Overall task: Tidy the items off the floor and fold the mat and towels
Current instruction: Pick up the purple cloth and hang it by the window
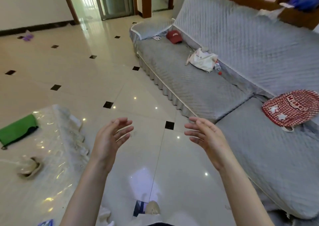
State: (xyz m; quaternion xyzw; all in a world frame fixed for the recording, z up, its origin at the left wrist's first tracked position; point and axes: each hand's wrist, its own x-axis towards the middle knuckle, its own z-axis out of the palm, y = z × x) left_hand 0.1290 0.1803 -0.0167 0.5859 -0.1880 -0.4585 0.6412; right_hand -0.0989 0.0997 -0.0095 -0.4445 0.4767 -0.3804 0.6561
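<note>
The floor point(82, 56) is shiny tile, and most of it near you has nothing to pick up. The big gray sofa point(198, 81) on your right holds a red checked backpack point(291, 107), a white bag point(202, 61) and a red cap point(174, 36). On your left is a surface point(57, 150) with a clear cover and a green folded cloth point(18, 131) on top.

The thing you need looks like the small purple item point(28, 35), far away on the floor by the wall. It is too blurry to tell what it is. I see no mat or towels on the floor.

Your left hand point(110, 139) and right hand point(205, 136) hang in front of you. Each grip is apart, fingers loose, holding nothing.

I think you should walk to the purple thing first. Bend down close before you grab it.
</note>
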